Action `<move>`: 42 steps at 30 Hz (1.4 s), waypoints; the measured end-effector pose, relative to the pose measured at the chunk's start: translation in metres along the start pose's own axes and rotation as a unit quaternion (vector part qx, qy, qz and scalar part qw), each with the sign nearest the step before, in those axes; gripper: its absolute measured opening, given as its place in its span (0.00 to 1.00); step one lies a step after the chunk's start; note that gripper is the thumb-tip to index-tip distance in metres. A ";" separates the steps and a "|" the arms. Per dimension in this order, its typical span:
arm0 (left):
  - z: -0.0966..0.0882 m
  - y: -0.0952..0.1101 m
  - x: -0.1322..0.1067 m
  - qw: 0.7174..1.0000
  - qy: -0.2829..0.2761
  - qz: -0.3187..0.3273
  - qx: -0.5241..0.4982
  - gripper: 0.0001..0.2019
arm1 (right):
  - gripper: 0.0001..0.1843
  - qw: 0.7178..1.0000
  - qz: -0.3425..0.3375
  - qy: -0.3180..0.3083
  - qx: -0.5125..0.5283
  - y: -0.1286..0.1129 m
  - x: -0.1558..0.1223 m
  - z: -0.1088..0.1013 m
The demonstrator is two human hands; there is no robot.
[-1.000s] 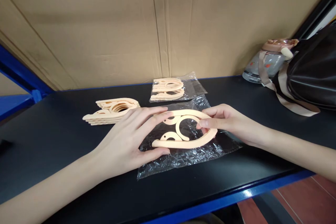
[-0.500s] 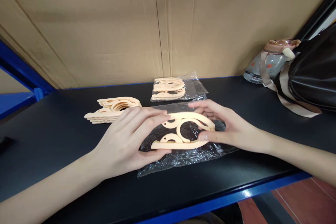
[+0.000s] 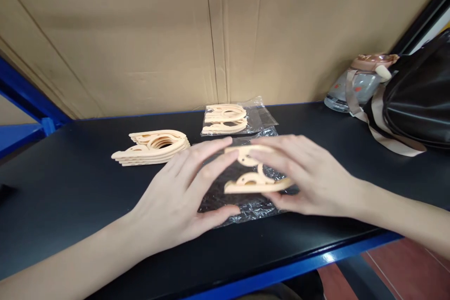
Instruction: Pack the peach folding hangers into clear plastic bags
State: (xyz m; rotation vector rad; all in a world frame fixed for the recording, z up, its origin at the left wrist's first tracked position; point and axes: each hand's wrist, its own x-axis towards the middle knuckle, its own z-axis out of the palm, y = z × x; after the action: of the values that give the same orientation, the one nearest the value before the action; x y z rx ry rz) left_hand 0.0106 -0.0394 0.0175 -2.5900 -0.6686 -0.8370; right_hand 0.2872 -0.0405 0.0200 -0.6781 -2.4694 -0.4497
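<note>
My right hand (image 3: 312,176) wraps over the right end of a cream folding clothes hanger (image 3: 246,188), its fingers on top and its thumb at the lower edge. Part of the hanger is hidden under those fingers. My left hand (image 3: 183,192) is open at the hanger's left end. Its fingertips are close to the upper arm, perhaps touching it, while the thumb is apart from the lower arm. Beneath lies a crinkled clear plastic bag (image 3: 251,212). A stack of similar folded hangers (image 3: 151,153) sits beyond my left hand.
More hangers in a clear bag (image 3: 225,126) lie at the back of the black table (image 3: 87,168). At the right stand a strapped water bottle (image 3: 362,84) and a black bag (image 3: 422,98). A cardboard panel (image 3: 140,37) closes off the back.
The hanger has moved a little right. My right hand has shifted from its right end to cover more of it from above. My left thumb has come away from the lower arm.
</note>
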 end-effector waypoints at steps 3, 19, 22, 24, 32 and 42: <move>0.002 -0.009 -0.001 0.998 -0.038 -0.045 -0.002 0.30 | 0.41 0.994 0.103 -0.021 -0.014 0.024 -0.003 -0.015; 0.014 -0.030 -0.021 0.950 -0.251 -0.178 -0.043 0.28 | 0.44 0.951 0.202 -0.219 0.085 0.084 -0.031 -0.032; 0.020 -0.030 -0.026 0.959 -0.224 -0.169 -0.045 0.29 | 0.44 0.949 0.203 -0.220 0.093 0.079 -0.029 -0.036; 0.023 -0.031 -0.028 0.964 -0.205 -0.162 -0.044 0.29 | 0.43 0.946 0.204 -0.230 0.099 0.077 -0.030 -0.039; 0.019 -0.029 -0.023 0.957 -0.236 -0.166 -0.027 0.30 | 0.45 0.933 0.215 -0.247 0.148 0.065 -0.027 -0.029; 0.022 -0.029 -0.025 0.966 -0.206 -0.154 -0.009 0.30 | 0.47 0.930 0.196 -0.253 0.179 0.059 -0.019 -0.008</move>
State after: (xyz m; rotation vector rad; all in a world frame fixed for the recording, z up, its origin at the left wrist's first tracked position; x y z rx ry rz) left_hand -0.0123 -0.0138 -0.0099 -2.7415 -1.2080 -0.3793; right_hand 0.3368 -0.0032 0.0253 -1.2077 -2.6675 0.3705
